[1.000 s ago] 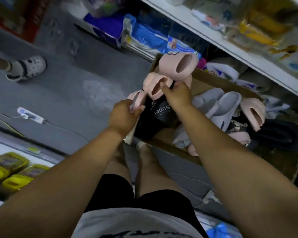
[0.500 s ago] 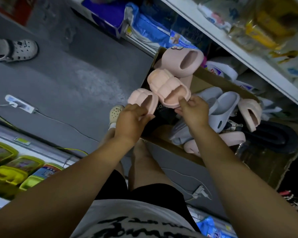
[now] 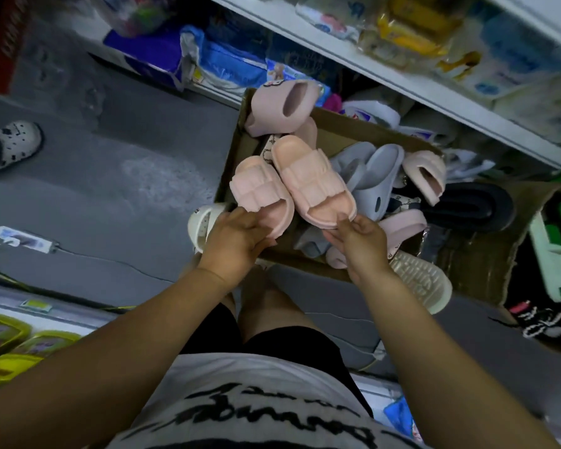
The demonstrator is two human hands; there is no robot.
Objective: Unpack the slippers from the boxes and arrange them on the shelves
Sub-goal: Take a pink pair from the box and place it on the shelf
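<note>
STEP: pair out of box | left grip curled round near end of left pink slipper | right grip pinching right pink slipper | both above box, side by side | NEXT: keep paired, level, carry to shelf.

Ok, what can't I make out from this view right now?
Head view:
- Box floor: buried under the slipper pile.
- Left hand fingertips: under the left pink slipper; right hand's under the right pink slipper.
- Shelf goods: blurred, labels unreadable.
- White clog: cut by the left edge.
</note>
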